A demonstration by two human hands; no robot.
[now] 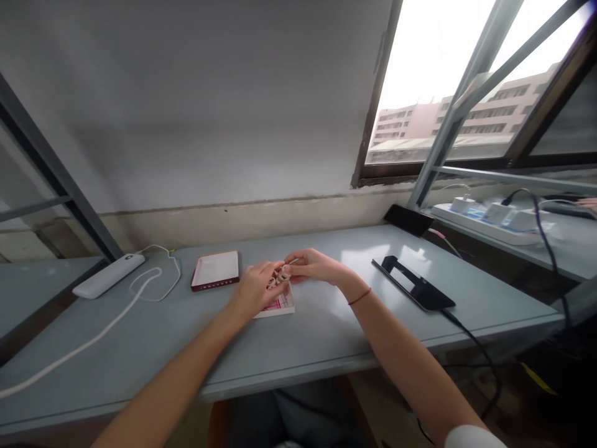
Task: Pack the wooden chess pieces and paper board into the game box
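- Left hand: grip closed around round pieces above the white box.
- Right hand: touching them from the box's right; cannot tell grip closure.

No brand, number or word legible in view. Dark characters mark small round pieces at left hand and right hand, too small and blurred to read. Row of pale marks lines dark red side of shallow lid on worktop, undecipherable. Pink-and-red print shows inside white tray beneath hands, partly covered, wording unclear.
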